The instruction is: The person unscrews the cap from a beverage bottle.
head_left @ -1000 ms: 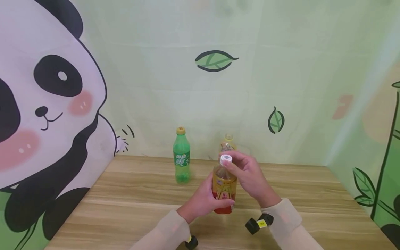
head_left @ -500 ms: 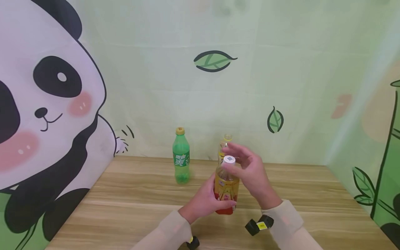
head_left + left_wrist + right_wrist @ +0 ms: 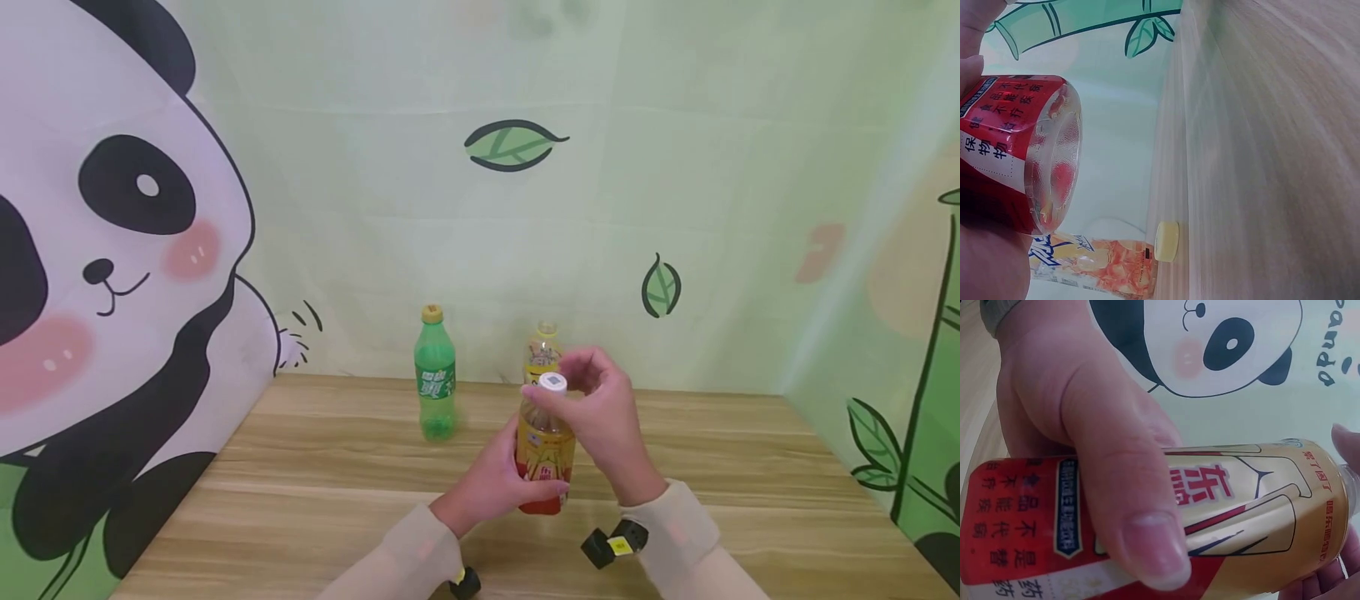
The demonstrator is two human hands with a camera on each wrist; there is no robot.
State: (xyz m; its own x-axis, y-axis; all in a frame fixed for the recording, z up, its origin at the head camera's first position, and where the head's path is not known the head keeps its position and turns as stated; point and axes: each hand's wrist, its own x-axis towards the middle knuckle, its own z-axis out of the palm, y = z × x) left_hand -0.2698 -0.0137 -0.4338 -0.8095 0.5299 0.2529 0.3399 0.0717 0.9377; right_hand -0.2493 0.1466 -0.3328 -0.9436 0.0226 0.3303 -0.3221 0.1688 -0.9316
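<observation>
My left hand (image 3: 498, 475) grips the lower half of a drink bottle (image 3: 545, 450) with a gold and red label. Its thumb lies across the label, as the right wrist view also shows. The bottle is upright, and in the left wrist view its base (image 3: 1057, 162) is raised off the table. At the top, my right hand (image 3: 607, 417) pinches the white bottle cap (image 3: 553, 382), thumb on the near side and fingers bent behind it. The cap sits on the bottle's neck. Parts of the right fingertips are hidden behind it.
A green bottle (image 3: 436, 379) with a yellow cap stands at the back left on the wooden table (image 3: 300, 467). Behind the held bottle is a clear, capless bottle (image 3: 543, 354) with a yellow label. A loose yellow cap (image 3: 1167, 241) lies beside it.
The right fingers have lifted away from the white cap, spread, then bent back around it, the thumb reaching farther left. The held bottle has shifted slightly right.
</observation>
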